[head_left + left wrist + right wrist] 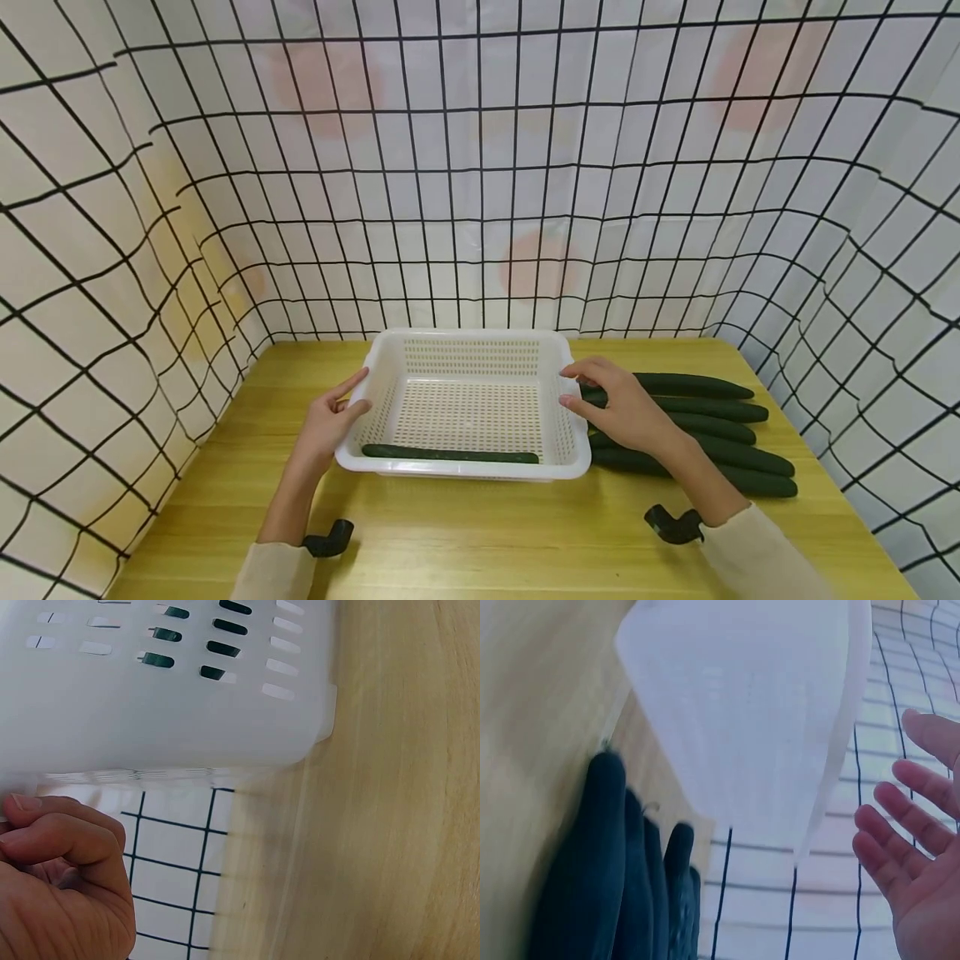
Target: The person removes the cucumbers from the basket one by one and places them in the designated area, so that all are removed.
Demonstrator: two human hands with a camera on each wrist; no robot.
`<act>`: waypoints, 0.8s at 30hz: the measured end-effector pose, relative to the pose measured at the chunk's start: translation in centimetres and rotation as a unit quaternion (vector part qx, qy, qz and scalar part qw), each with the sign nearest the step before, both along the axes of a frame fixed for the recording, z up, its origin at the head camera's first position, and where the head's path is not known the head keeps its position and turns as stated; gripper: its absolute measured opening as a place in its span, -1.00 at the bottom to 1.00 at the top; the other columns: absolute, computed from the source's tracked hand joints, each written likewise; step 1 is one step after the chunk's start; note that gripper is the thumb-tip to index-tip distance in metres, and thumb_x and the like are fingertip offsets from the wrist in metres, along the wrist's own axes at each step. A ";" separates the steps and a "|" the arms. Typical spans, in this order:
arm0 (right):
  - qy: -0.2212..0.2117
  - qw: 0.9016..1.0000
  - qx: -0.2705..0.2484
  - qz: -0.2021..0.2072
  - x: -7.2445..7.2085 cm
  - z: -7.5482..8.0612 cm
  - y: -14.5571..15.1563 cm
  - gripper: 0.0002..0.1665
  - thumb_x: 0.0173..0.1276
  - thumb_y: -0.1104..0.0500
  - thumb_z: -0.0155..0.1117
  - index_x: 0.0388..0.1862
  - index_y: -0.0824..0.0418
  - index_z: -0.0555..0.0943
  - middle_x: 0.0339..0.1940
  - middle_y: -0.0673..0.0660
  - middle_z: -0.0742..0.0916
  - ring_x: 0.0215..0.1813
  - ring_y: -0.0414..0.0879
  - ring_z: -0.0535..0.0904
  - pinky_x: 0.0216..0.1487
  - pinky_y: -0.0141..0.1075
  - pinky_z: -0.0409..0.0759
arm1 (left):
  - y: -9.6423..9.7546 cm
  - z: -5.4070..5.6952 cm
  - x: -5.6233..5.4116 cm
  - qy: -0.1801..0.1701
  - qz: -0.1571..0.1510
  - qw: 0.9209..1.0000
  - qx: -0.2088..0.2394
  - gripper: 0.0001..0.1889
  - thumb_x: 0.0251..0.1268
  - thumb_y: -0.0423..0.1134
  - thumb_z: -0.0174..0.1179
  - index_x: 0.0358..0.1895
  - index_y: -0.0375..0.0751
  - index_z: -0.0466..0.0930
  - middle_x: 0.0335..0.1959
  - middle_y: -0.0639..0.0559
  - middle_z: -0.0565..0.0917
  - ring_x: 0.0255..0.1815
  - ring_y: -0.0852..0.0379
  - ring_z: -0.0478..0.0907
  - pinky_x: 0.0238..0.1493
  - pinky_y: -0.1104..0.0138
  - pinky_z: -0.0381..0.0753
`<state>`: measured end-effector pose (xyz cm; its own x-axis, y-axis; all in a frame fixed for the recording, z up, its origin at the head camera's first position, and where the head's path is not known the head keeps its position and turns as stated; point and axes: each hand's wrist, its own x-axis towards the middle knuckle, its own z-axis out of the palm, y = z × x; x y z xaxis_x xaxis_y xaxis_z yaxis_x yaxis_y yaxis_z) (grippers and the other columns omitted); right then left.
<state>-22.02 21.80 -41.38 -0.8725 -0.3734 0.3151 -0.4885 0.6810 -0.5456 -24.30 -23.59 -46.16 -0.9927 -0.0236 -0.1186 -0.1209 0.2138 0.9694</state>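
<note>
A white plastic basket [468, 408] with slotted walls stands mid-table in the head view. One dark green cucumber [450, 454] lies inside along its near wall. At the basket's left rim, my left hand [335, 418] pinches the edge, thumb over the rim and fingers outside; the left wrist view shows those fingers [67, 832] curled at the rim. Beside the right rim is my right hand [618, 406], its fingers spread and apart from the basket in the right wrist view. Several cucumbers [720, 450] lie side by side under and beyond the right hand.
The yellow wooden table [480, 533] carries everything. Black wire grid panels [465, 192] with white sheeting behind them enclose its back and sides. A black wrist device [330, 539] sits by the left cuff, another black device [672, 525] by the right.
</note>
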 end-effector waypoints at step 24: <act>-0.113 0.980 0.066 0.151 -1.6 -1.9 -10.0 -0.34 0.43 -0.15 0.34 0.37 0.16 0.54 0.28 0.14 0.67 0.17 0.03 0.61 0.16 -0.03 0.60 | 0.2 0.2 0.2 0.011 0.006 1.000 -0.007 -0.37 0.46 -0.23 0.24 0.55 0.16 0.36 -0.36 -0.04 0.67 -0.25 0.11 0.66 -0.23 0.21 0.74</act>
